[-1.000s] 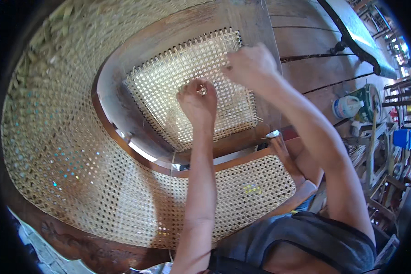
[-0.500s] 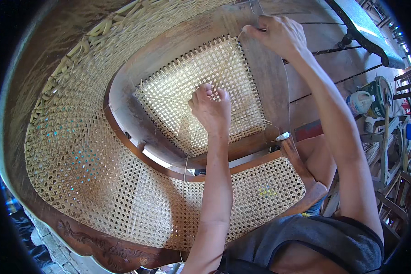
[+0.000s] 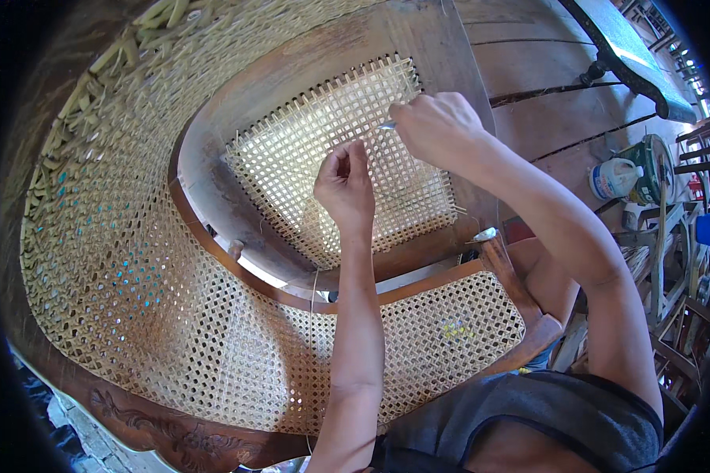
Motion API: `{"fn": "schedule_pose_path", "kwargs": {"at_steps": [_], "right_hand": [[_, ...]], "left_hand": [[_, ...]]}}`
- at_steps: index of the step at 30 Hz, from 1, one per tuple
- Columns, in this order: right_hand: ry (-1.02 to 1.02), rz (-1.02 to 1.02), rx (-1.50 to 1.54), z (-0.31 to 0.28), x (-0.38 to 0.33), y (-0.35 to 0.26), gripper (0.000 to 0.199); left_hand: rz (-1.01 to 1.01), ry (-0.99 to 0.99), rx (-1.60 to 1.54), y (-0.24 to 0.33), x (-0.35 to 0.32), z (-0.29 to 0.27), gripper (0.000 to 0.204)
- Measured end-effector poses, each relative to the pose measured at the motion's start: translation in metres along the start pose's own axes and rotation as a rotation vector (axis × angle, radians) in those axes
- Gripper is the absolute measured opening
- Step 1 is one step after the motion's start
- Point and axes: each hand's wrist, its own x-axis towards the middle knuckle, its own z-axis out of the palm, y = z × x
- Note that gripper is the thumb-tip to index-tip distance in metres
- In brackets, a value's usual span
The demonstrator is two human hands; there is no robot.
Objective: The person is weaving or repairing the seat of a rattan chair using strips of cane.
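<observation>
from where i sit, looking down through the head camera, i have the woven cane panel in the middle of the view, set inside a wide wooden frame. short cane ends stick up along its upper edge. my left hand is above the middle of this panel, thumb and fingertips pressed together; i can't tell whether a strand is caught between them. my right hand is just beyond it, over the panel's right part, its fingers curled round a small metal tool whose shiny tip pokes out toward the left hand. the two hands are near each other but apart.

my left forearm crosses a curved wooden rail and the larger cane sheet below it, which has a yellow mark on its right part. a thin loose strand hangs over that rail, left of the forearm. carved wood edges the sheet at the bottom. off to the right, a white jug stands beside a dark green bucket on the floor.
</observation>
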Motion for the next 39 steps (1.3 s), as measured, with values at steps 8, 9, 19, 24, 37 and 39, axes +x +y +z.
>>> {"fn": "schedule_pose_path", "kwargs": {"at_steps": [8,9,19,24,37,39], "right_hand": [[-0.044,-0.132,-0.070,-0.002,0.010,-0.025,0.010],[-0.020,-0.151,-0.085,-0.001,0.011,-0.028,0.009],[-0.078,-0.151,-0.118,-0.012,0.010,-0.031,0.009],[-0.021,-0.186,-0.098,-0.013,0.016,-0.030,0.009],[-0.007,-0.199,-0.086,-0.010,0.027,-0.027,0.012],[-0.051,-0.213,-0.110,-0.015,0.032,-0.029,0.012]], "left_hand": [[-0.074,0.068,0.092,-0.012,-0.001,-0.003,0.020],[-0.073,0.068,0.091,-0.011,-0.001,-0.002,0.020],[0.095,-0.029,0.456,-0.013,0.009,-0.008,0.022],[0.005,-0.072,0.477,-0.001,0.012,-0.009,0.022],[-0.099,0.088,0.301,-0.003,0.012,-0.003,0.024],[-0.132,0.086,0.360,0.003,0.011,-0.003,0.025]]}}
